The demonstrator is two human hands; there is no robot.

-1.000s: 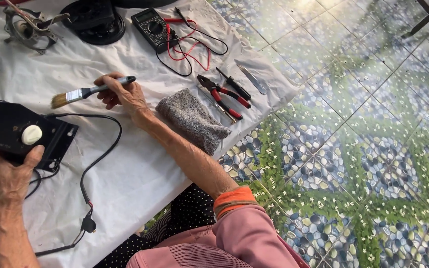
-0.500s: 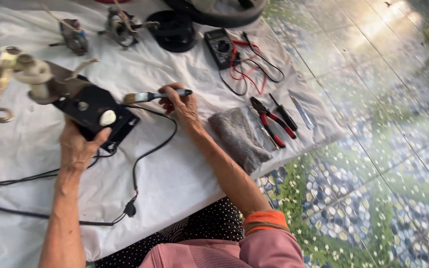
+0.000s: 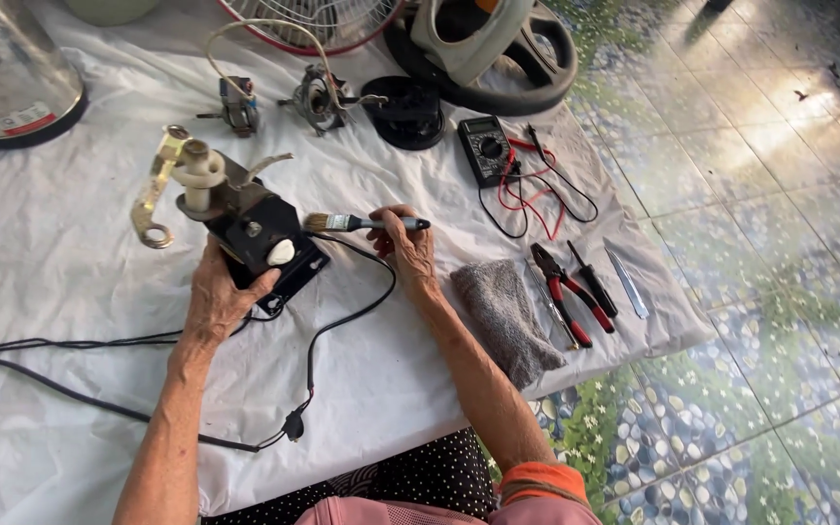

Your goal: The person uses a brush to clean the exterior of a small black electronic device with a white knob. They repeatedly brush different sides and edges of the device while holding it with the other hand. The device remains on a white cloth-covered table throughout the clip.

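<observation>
Head view: black switch box (image 3: 262, 241), white knob.

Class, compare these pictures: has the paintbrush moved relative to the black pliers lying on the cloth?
Yes. The right hand holds the paintbrush, its bristles nearer the black switch box and farther from the pliers than a second ago.

Left hand (image 3: 218, 297) grips black box (image 3: 262, 243); right hand (image 3: 402, 241) holds brush (image 3: 362, 223).

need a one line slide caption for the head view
Left hand grips a black switch box while the right hand holds a small paintbrush beside it, above a white cloth.
</observation>
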